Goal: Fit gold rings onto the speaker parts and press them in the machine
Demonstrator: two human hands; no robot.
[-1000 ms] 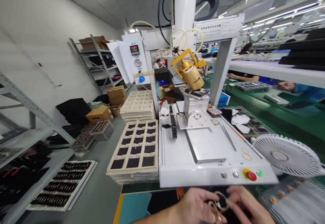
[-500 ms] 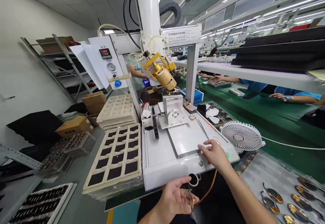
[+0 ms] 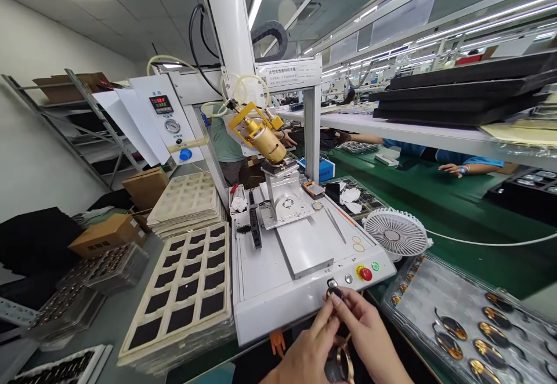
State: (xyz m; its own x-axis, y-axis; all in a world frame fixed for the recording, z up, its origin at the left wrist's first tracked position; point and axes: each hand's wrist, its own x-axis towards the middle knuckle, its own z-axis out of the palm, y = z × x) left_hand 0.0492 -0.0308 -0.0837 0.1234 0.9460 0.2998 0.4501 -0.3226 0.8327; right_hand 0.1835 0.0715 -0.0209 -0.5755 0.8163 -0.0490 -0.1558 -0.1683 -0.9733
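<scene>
In front of the machine's base [image 3: 278, 308], my two hands meet with fingers closed. Between the fingertips of my left hand [image 3: 304, 346] and my right hand [image 3: 368, 326] is a small round part [image 3: 335, 294] with a dark middle. Lower down, a gold-coloured ring [image 3: 346, 363] shows by my left palm; the hand partly hides what grips it. Tweezers [image 3: 336, 225] lie on the machine's bed, with thin yellow rings [image 3: 358, 247] to their right. Above the bed, a gold cylinder [image 3: 270, 145] hangs tilted over a metal fixture [image 3: 287, 198].
On the left are stacked trays with dark pads [image 3: 143, 314]. A white fan [image 3: 395, 232] stands at right, behind a clear tray [image 3: 391, 308] of round amber-and-black parts. A red button [image 3: 365, 274] sits on the base's front. Co-workers' arms [image 3: 456, 166] show across the green bench.
My right hand has left the machine's front edge beside the tweezers and come down to my left hand. Both now pinch the small round part. The view has shifted rightward.
</scene>
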